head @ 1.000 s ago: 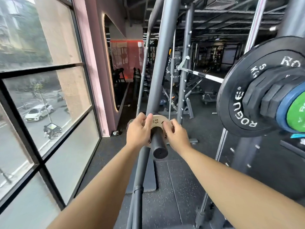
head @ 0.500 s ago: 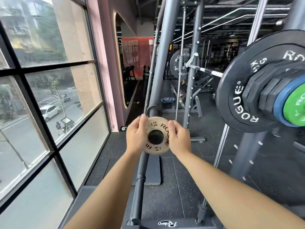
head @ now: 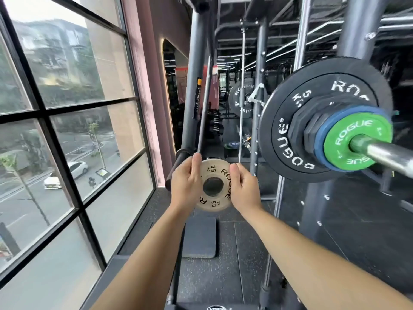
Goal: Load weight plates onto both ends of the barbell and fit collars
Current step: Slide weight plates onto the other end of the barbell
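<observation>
Cream-coloured and small, the single change plate (head: 213, 173) sits between my two hands, held up in the air in front of me with its printed face toward me. "ROGUE" and "0.5 KG" read around its dark centre hole. My left hand (head: 185, 184) grips the left rim, thumb laid along the edge up to the top. My right hand (head: 244, 190) grips the right rim, thumb tip on the upper edge. The other fingers of both hands are hidden behind the disc, so I can only say that each hand is clamped on its own side. The plate is well apart from the barbell (head: 384, 153), whose bare chrome sleeve runs off the right edge, higher than my hands. Five plates are already on that sleeve: one large black Rogue plate (head: 281, 135) innermost, two smaller black many-sided plates (head: 298, 130) against it, one blue plate (head: 319, 135) showing only its rim, and one green plate (head: 355, 144) outermost. Behind my hands one grey rack upright (head: 194, 86) rises, and one dark peg (head: 182, 154) juts out just beside my left thumb. One dark mat (head: 200, 238) lies on the rubber floor below the plate. A black-framed window (head: 62, 113) fills my left side, with one white car (head: 67, 173) on the street outside. One more black Rogue plate (head: 237, 98) hangs farther back in the gym.
</observation>
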